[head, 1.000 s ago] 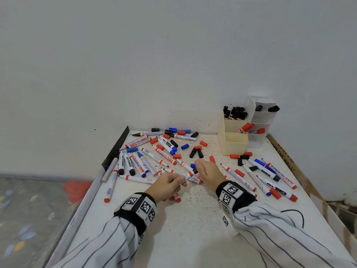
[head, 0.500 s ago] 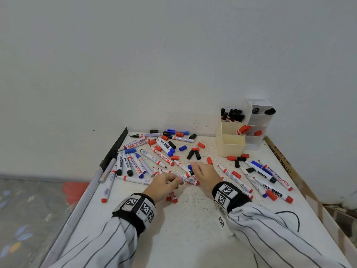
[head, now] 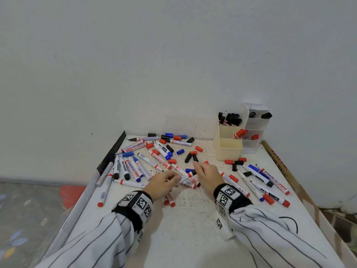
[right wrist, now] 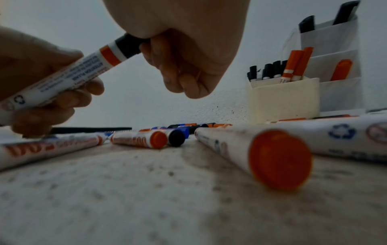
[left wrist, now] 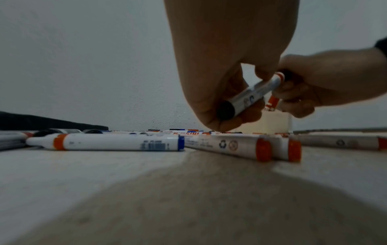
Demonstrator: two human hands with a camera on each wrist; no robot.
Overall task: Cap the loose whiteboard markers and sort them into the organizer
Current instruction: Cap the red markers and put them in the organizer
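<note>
Nearest the camera, two striped sleeves (head: 270, 238) with tagged black wristbands (head: 135, 206) reach over the speckled white table (head: 193, 238). Just beyond them the left hand (head: 164, 182) curls its fingers around the barrel of a white marker with an orange band (right wrist: 69, 73), held off the table and tilted up toward the right hand (head: 207, 172). The right hand's thumb and fingers pinch a black cap (right wrist: 128, 45) that sits on the marker's tip end. Under and around both hands lie loose markers (head: 162, 161) with red, blue and black ends, some capped, some bare-tipped. Farther back, separate red, blue and black caps (head: 199, 148) are scattered among more markers. At the far right of the table, against the wall (head: 173, 64), stands the cream organizer (head: 228, 149); its rear compartment holds black-capped markers standing upright, and red-capped markers lean in a compartment in front of it. A white tiered holder (head: 255, 130) just beside it holds a few black and red pieces.
</note>
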